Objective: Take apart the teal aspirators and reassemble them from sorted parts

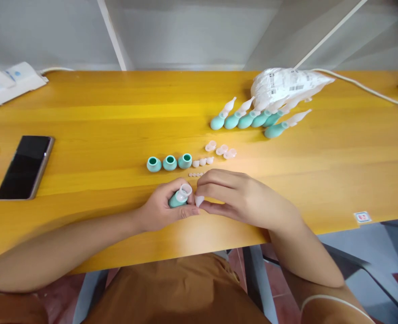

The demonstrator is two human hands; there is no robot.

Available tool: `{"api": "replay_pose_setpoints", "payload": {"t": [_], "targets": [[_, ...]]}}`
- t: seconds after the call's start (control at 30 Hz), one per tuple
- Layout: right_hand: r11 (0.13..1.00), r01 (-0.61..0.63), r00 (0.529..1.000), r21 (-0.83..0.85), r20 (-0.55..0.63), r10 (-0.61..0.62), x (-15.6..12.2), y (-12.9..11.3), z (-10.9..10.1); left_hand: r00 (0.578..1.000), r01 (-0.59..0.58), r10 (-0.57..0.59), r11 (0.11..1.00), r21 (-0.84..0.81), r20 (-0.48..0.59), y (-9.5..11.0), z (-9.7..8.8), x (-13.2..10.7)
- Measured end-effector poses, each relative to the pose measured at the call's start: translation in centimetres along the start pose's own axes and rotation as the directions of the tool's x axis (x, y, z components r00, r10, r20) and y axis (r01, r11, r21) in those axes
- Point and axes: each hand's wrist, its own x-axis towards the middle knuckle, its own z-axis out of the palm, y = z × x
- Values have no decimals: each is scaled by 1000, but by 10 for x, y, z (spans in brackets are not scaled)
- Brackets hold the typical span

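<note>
Bulb, teal, wrapped by my left grip, translucent collar uppermost. Just right of the bulb, my right grip pinches a small whitish piece. Bulb looks light, soft, perhaps slick; I'd hold its belly gently, the collar seeming stiffer.

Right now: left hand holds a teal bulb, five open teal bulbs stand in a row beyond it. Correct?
Not five: the head view shows three open teal bulbs in that row. The left hand does hold a teal bulb, and the row stands beyond it.
</note>
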Motion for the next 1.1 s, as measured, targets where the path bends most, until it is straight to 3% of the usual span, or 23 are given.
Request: {"api": "replay_pose_setpoints", "payload": {"t": [0.1, 0.2, 0.33, 0.47, 0.77, 1.1], "targets": [[989, 8, 1000, -148, -2, -8, 1, 1, 1, 999, -53, 53, 998, -19, 5, -2, 0, -2], [989, -35, 998, -147, -47, 28, -2, 8, -9, 996, -77, 76, 997, 25, 38, -2, -1, -2], [956, -261, 953, -134, -190, 234, -9, 20, -29, 994, -47, 35, 992, 118, 105, 0, -1, -2], [896, -384, 916, -222, -213, 339, -13, 29, -35, 988, -35, 3, 978, 207, 154, 4, -1, -1], [852, -360, 930, -380, -80, 358, -7, 47, -21, 970, -5, -66, 958, 288, 236, 5, 0, 0], [836, -377, 921, -398, -63, 385, -8, 57, -15, 967, 2, -77, 955, 296, 242, 8, 0, 0]]}}
